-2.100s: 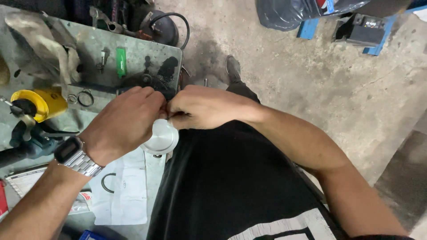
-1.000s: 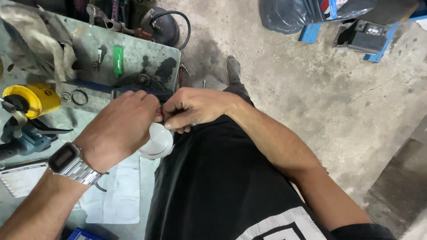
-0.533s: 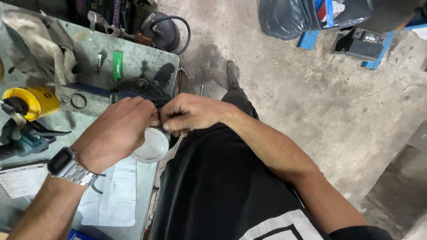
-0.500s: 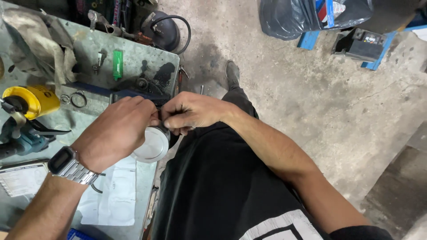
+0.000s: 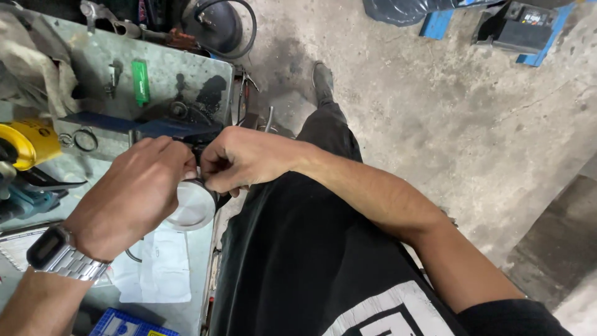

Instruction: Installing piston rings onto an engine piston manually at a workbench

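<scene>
I find both hands together at centre left: left hand [image 5: 134,196] and right hand [image 5: 245,158] clamped on a round silver part [image 5: 191,208] above white paper [image 5: 158,274].

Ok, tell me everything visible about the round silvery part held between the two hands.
The round metal part looks like a piston: a pale, matte silver disc face, smooth and flat, turned up toward the camera, with a darker side wall just showing at its right edge. It sits at the workbench edge, above a white paper sheet. The left hand covers its upper left; the right hand pinches at its top rim. The rest is hidden.
</scene>
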